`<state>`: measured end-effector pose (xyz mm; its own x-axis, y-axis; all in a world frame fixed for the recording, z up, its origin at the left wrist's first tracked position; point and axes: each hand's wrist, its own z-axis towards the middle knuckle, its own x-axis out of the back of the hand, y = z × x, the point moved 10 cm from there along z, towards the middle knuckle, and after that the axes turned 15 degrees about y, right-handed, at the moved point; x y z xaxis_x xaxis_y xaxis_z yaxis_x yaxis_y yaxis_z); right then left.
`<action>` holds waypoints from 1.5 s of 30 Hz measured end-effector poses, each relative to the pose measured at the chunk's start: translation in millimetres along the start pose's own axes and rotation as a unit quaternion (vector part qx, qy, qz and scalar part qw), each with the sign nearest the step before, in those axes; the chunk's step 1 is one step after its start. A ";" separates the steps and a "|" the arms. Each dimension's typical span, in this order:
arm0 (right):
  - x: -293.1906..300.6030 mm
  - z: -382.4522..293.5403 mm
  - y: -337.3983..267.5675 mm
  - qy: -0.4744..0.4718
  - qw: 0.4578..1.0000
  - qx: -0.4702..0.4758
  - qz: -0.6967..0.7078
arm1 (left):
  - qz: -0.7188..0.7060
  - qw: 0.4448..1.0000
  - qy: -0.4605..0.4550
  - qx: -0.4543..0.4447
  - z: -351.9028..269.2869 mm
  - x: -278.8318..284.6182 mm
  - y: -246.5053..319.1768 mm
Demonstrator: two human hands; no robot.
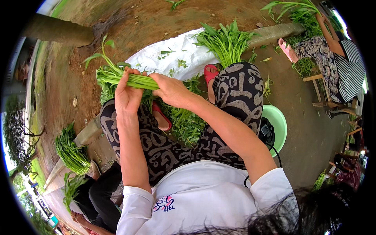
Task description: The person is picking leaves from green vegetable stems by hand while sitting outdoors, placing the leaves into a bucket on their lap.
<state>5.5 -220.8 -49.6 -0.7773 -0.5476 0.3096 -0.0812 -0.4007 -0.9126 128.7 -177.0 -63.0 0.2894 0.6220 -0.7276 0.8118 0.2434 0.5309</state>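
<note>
My left hand [129, 91] is closed around the middle of a bundle of leafy green stems [141, 80], whose leafy tops point left. At the cut ends on the right, my right hand [170, 89] grips the same bundle between thumb and fingers. One longer stem with leaves [102, 55] sticks up beyond the bundle. A thick bunch of similar greens [229, 45] stands against my right knee. Loose leaves [188, 123] are heaped on the ground between my feet. A white plastic sheet [173, 55] with leaf scraps on it lies beyond my hands.
A green basin [279, 126] holding a black device stands beside my right thigh. More greens [72, 149] lie at the left by a concrete kerb [91, 129]. Co-workers sit on both sides; one in a striped top [351, 69] handles long stems. A tree trunk [58, 29] is upper left.
</note>
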 end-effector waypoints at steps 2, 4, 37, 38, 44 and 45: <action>5.0 3.0 6.5 0.010 1.000 -0.012 0.007 | 0.058 0.998 0.013 -0.032 -10.6 -16.3 -1.8; 14.7 12.7 7.7 0.020 0.999 -0.020 0.018 | 0.087 0.995 -0.013 -0.039 -15.3 -27.6 -2.5; 279.2 -95.8 332.1 0.204 0.813 -0.203 -0.506 | 0.184 0.983 0.011 0.023 -7.1 -14.3 -44.0; 277.4 -95.3 335.6 0.205 0.815 -0.203 -0.503 | 0.188 0.982 0.013 0.023 -7.0 -14.0 -45.1; 279.9 -100.0 357.1 0.153 0.809 -0.296 -0.484 | 0.190 0.981 0.006 0.029 -4.4 -19.2 -50.8; 280.6 -97.8 353.5 0.163 0.809 -0.309 -0.472 | 0.189 0.981 0.005 0.028 -4.7 -20.0 -51.2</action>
<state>-302.4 -444.3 -311.5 -0.3019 0.0511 0.9520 -0.9533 -0.0282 -0.3008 79.0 -198.4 -73.6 0.5710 0.6672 -0.4783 0.6740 -0.0485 0.7371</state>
